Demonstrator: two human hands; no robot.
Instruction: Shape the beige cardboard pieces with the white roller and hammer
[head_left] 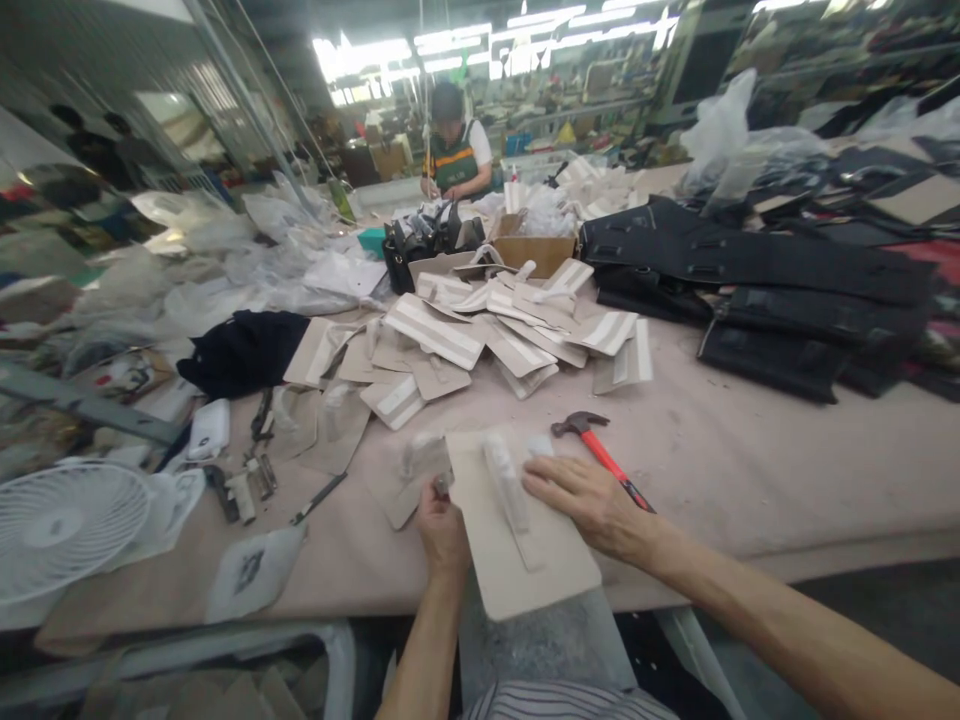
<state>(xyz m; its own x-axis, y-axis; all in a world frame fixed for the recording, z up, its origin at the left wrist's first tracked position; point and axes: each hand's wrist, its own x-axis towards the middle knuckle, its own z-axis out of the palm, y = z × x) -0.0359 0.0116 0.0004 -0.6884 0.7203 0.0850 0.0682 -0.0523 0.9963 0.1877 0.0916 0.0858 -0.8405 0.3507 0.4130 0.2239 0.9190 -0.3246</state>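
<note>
On this side of the room, a broad, pinkish-covered tabletop (757, 480) runs off past me, its near edge bare to the right of the hands and crowded to the left. Black panels (750, 250) are stacked over its far right part, with a wide open stretch between them and that near edge. In the middle I see a loose heap of beige pieces (435, 330), overlapping at all angles. A white fan (60, 520) takes up the near left corner, so there's little room to swing an arm that way. Just at the near edge, one beige panel (502, 580) is held tilted, its lower end reaching out over a grey slab (540, 640). The right hand (589, 500) lays its fingers across the panel's upper right; its thumb is hidden, so I can't tell whether it grips. The left hand (442, 530) is closed on the panel's left edge. A red-handled hammer (611, 462) lies just beyond the right hand, open cloth to its right. Down the panel's face runs a pale strip (507, 485), and something small and shiny by the left thumb is too blurred to name.
</note>
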